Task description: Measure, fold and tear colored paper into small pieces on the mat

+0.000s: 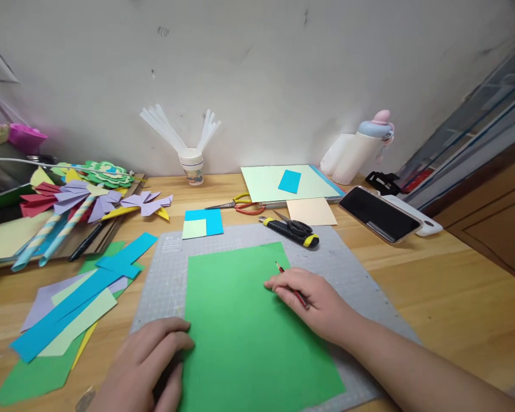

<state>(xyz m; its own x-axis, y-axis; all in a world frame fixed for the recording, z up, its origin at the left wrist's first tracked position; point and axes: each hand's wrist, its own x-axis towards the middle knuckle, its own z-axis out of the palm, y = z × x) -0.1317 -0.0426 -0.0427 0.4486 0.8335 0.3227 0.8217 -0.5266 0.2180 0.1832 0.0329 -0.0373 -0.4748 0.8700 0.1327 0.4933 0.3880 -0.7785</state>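
One green sheet lies flat on one gray cutting mat, at the middle of the near part of one wooden table. Two hands are at the sheet. The right hand, above its right side, has its fingers closed around one red-and-black pencil, point directed toward the mat's far edge; whether the point touches the sheet cannot be told. The left hand rests at the sheet's left edge, its fingers loosely bent and gripping nothing visible.

Near the mat's far edge, one black-handled pair of scissors lies across one black-and-yellow cutter. At the mat's far left corner, one blue square bears one pale green piece.

Toward the table's back edge are one pair of scissors with yellow and red handles, one peach sheet, one pale green sheet carrying one blue piece, and one paper cup holding two bundles of white strips. Toward the right edge are one phone and one bottle. On the left side are several paper strips, one black pen and two striped paper tubes.
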